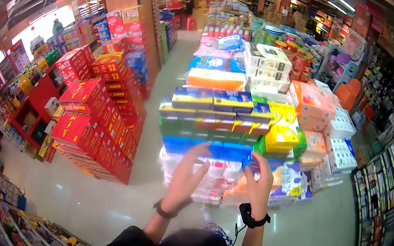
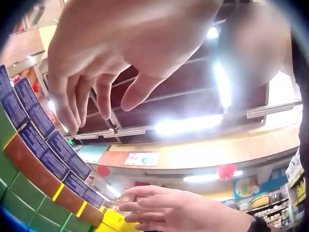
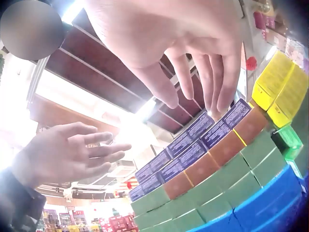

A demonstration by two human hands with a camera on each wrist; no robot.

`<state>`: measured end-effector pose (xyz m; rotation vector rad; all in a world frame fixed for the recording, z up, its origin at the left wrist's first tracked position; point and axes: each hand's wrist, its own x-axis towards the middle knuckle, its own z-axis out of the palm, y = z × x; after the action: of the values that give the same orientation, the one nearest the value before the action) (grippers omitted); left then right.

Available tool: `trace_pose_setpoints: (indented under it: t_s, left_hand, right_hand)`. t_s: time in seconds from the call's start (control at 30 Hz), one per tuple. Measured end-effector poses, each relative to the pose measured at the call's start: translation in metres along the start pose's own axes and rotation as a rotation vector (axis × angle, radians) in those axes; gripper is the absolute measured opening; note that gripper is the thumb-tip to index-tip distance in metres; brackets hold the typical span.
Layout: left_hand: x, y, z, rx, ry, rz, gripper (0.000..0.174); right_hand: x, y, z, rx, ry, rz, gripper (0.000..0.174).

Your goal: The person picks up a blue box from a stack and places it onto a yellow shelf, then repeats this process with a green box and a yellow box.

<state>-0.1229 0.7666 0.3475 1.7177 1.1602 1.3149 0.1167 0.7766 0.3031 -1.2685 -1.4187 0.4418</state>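
My left hand [image 1: 186, 175] is raised in front of a stacked display of packaged goods, fingers loosely bent and nothing between them. Level with it, my right hand [image 1: 259, 185] holds nothing either, its fingers slightly bent. A gap separates the two hands. Blue packs [image 1: 235, 152] are nearest behind the fingertips, with green boxes [image 3: 217, 191] and brown boxes [image 3: 202, 169] stacked above them. Dark blue boxes [image 1: 232, 100] form the top rows. Wrapped white packs [image 1: 222, 176] show below, between the hands. In the left wrist view, the fingers [image 2: 104, 96] hang downward, apart from the boxes.
Yellow packs [image 1: 281, 136] and pink-orange packs [image 1: 311, 105] stand at the display's right. Tall stacks of red boxes [image 1: 79, 130] line the left side of the aisle floor [image 1: 163, 74]. Shelves [image 1: 385, 182] run along the right. A person [image 1: 188, 1] stands far back in the aisle.
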Motion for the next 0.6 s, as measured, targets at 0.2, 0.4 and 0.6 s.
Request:
trace_pose_setpoints:
  t_s: [0.2, 0.4, 0.6]
  left_hand:
    - [0.078, 0.005, 0.032, 0.096, 0.124, 0.053, 0.028]
    - [0.112, -0.02, 0.055, 0.362, 0.214, 0.127, 0.027]
    - [0.114, -0.018, 0.073, 0.359, 0.24, 0.073, 0.027]
  right_hand:
    - [0.1, 0.013, 0.012, -0.199, 0.047, -0.223, 0.053]
    - [0.158, 0.027, 0.034, -0.36, 0.041, -0.309, 0.061]
    - [0.172, 0.026, 0.042, -0.424, -0.038, -0.407, 0.051]
